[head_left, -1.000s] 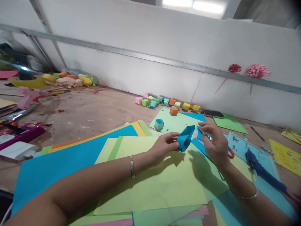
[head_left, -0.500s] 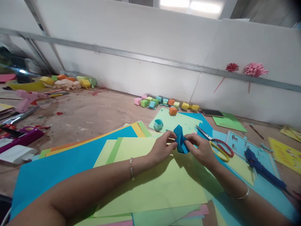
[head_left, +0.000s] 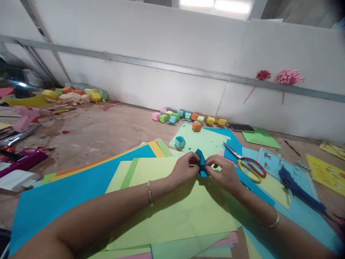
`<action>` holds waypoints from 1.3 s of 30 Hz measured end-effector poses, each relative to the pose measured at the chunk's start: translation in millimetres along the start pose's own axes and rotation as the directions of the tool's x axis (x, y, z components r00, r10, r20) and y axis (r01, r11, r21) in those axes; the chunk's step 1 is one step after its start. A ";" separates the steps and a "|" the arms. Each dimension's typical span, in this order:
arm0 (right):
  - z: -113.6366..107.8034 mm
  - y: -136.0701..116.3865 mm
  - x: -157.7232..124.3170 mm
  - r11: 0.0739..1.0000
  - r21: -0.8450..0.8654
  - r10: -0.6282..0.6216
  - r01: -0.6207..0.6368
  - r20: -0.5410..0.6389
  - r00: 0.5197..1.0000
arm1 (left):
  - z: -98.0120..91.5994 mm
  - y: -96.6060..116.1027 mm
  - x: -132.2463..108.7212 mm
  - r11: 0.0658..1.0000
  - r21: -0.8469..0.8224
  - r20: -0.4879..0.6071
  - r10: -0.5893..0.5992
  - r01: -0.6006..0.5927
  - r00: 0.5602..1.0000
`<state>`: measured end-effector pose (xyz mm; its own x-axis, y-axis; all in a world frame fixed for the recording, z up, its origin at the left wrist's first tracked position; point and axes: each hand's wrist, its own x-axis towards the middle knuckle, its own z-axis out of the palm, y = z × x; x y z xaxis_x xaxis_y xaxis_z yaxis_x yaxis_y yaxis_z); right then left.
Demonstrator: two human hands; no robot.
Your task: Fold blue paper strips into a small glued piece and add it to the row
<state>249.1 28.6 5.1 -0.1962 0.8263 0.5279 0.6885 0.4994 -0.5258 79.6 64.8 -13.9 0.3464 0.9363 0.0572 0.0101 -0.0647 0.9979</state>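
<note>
My left hand [head_left: 184,169] and my right hand [head_left: 225,172] meet over a light green sheet [head_left: 175,212], and both pinch a small folded blue paper piece [head_left: 201,162] between their fingertips. The piece is pressed nearly flat between them, close above the sheet. Red and yellow scissors [head_left: 248,163] lie just right of my right hand. A small light blue paper cup shape [head_left: 179,142] stands a little beyond my left hand.
Overlapping coloured sheets [head_left: 75,183] cover the near table. A row of small paper cubes [head_left: 188,118] lines the white wall. A blue glue gun [head_left: 299,190] lies at the right, a phone [head_left: 242,127] behind the scissors, tools and paper scraps [head_left: 24,144] at the left.
My right hand set the scissors down and came in to the blue piece. Both hands then lowered it and squeezed it flatter.
</note>
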 end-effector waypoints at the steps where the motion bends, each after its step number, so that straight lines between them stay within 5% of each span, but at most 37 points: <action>1: 1.1 0.3 -0.6 1.000 -0.010 0.012 -0.012 -0.004 1.000 | 0.2 -0.8 -0.3 1.000 0.013 -0.014 0.026 -0.025 1.000; 8: 8.1 1.9 -1.5 0.944 0.112 0.320 -0.310 -0.095 0.943 | 0.6 1.4 -6.5 0.986 0.075 0.025 0.149 -0.151 0.988; 14: 3.6 1.3 1.6 0.810 0.381 0.468 -0.446 0.039 0.883 | 0.8 4.1 -6.9 0.989 0.028 0.062 0.144 -0.146 0.988; 19: 1.7 -2.2 0.3 0.923 0.167 0.344 -0.346 0.038 0.938 | -0.2 3.7 -1.9 0.994 -0.108 0.003 0.032 -0.032 0.999; 24: -2.7 -4.2 0.2 0.984 -0.020 0.177 -0.176 0.070 0.982 | -1.5 5.4 -1.4 0.997 -0.057 -0.005 -0.048 0.047 0.999; 28: -4.2 -4.9 0.7 0.983 -0.050 0.181 -0.177 0.119 0.976 | -0.3 7.0 -2.9 1.000 -0.004 -0.040 -0.023 0.023 0.999; 36: -1.2 0.4 -2.9 0.989 -0.133 0.064 -0.066 -0.021 0.998 | -1.1 5.9 -3.9 0.994 0.078 0.063 0.071 -0.076 0.995; 39: -2.8 1.5 -2.2 0.993 -0.039 0.107 -0.108 -0.036 0.994 | -1.9 3.6 -2.5 0.996 0.028 0.082 0.084 -0.087 0.993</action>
<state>252.6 26.8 5.0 -0.0965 0.8652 0.4921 0.7325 0.3965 -0.5534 76.9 62.9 -10.4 0.4221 0.8960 0.1381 0.0067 -0.1555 0.9878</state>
